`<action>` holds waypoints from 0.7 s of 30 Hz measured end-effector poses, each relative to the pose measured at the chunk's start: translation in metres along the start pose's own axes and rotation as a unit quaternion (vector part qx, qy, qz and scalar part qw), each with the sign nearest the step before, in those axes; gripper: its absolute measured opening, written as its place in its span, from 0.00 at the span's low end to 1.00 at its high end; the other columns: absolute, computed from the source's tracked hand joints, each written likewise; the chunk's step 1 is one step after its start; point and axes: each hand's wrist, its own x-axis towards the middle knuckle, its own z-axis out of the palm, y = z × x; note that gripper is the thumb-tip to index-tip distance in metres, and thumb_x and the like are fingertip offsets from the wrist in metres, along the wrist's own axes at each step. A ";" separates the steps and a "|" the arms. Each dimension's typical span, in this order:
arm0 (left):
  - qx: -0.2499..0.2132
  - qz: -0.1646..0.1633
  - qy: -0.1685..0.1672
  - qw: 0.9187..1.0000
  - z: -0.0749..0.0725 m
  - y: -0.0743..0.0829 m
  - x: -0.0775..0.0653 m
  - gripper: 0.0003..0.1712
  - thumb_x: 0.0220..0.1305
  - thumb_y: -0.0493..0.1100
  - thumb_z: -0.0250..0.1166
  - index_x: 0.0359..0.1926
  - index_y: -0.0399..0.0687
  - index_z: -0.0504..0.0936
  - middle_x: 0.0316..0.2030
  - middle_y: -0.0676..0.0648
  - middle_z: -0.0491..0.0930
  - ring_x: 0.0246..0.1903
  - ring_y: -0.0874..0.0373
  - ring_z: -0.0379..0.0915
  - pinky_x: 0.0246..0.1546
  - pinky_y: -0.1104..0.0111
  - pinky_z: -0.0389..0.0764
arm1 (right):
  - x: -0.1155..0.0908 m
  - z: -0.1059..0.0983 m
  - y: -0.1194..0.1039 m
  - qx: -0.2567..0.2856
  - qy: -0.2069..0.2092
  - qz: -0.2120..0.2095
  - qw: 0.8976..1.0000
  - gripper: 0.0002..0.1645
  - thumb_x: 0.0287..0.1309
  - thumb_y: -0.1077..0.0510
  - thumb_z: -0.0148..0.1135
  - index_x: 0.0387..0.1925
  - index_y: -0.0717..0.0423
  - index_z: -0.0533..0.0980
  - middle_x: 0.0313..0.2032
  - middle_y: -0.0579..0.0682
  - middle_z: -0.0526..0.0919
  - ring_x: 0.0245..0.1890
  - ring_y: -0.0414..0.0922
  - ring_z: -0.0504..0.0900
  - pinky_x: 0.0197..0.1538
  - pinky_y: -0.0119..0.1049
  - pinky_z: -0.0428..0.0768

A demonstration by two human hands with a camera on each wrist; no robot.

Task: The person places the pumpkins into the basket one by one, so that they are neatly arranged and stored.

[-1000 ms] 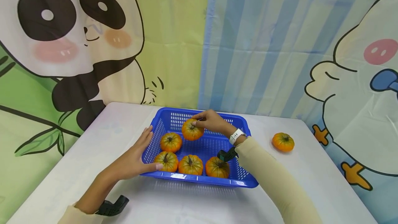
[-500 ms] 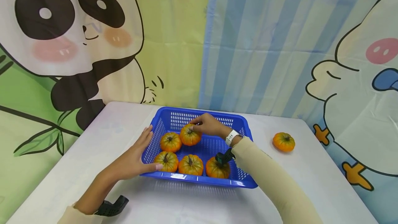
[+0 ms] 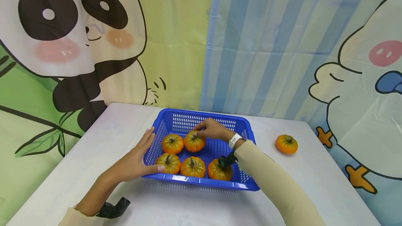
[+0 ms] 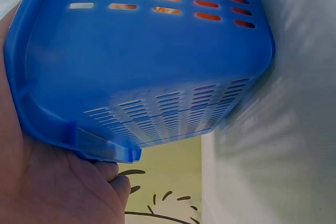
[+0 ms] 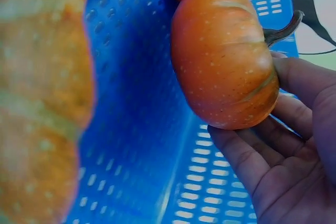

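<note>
In the head view, my right hand holds a small orange-green pumpkin low inside the blue plastic basket. The right wrist view shows this pumpkin with its curved stem, the thumb near its top and the fingers against its side. My left hand rests against the basket's left front corner, fingers straight along the left rim and thumb on the front rim. Beside the held pumpkin sits another pumpkin. Along the front wall are a left pumpkin, a middle one and a right one.
A single pumpkin lies on the white table to the right of the basket. Behind the table hangs a cartoon-printed curtain. A dark wrist camera partly covers the front right pumpkin in the head view.
My right hand has lowered the pumpkin into the basket, bringing it down beside the back left pumpkin. My left hand has stayed at the basket's corner.
</note>
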 end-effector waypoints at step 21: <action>0.003 0.006 0.002 1.000 0.001 0.000 0.000 0.66 0.51 0.63 0.71 0.76 0.37 0.42 0.76 0.45 0.29 0.74 0.41 0.27 0.63 0.35 0.47 | -0.005 0.005 0.012 0.038 -0.072 0.046 0.996 0.17 0.64 0.57 0.63 0.51 0.63 0.81 0.45 0.53 0.85 0.38 0.43 0.85 0.42 0.38 0.84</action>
